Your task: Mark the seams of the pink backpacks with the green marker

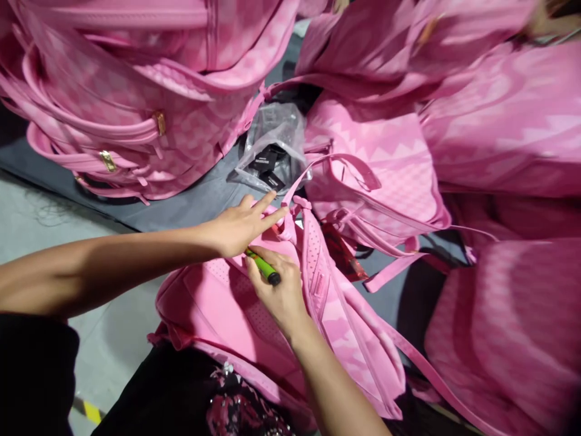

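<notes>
A pink backpack (209,303) leans toward me with its padded back panel and shoulder straps facing up. My left hand (240,227) lies across the top of it, fingers spread, beside the carry loop (287,227). Just below, my right hand (281,284) is closed around a green, pen-like tool (262,266) with a black rear end. The tool's front end points up toward the left palm, and its tip is hidden there. A pink shoulder strap (315,254) runs down to the right of my right hand.
Behind my hands sits a clear plastic bag (276,136) holding black tags. Large pink backpacks (136,91) stand at the left, and more pink bags (372,163) crowd the right. Near the middle lies a red packet (347,257). Grey cloth (190,203) covers the table.
</notes>
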Demonstrator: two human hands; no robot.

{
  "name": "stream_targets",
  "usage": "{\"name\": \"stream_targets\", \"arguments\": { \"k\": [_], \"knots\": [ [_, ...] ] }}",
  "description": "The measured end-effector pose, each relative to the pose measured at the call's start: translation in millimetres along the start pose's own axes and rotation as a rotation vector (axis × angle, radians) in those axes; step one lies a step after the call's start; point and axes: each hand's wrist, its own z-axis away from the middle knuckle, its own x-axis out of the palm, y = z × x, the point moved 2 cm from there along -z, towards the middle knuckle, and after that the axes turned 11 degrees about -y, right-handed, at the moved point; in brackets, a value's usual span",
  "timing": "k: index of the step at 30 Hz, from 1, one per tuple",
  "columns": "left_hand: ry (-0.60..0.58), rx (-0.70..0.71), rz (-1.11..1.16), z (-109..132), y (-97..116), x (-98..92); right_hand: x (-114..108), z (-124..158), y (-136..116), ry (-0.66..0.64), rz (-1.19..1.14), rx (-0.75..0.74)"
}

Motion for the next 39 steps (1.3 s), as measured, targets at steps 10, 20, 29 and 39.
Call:
{"name": "stream_targets", "arguments": {
  "k": [10,20,29,39],
  "knots": [
    [0.103,0.046,0.042,6,-1,0.5,-92,-51,-20,0.113,0.366,-0.204],
    [0.011,-0.074,0.016,-10,-6,11.6,-44,-260,50,-0.439,0.953,-0.021],
    [-0.081,-0.078,0.008,-7,-9,-0.1,-54,-250,68,-0.353,0.6,-0.018],
    [0.143,-0.028,0.089,-6,-16,9.3,-144,-121,26,0.035,-0.136,0.092]
  ]
}}
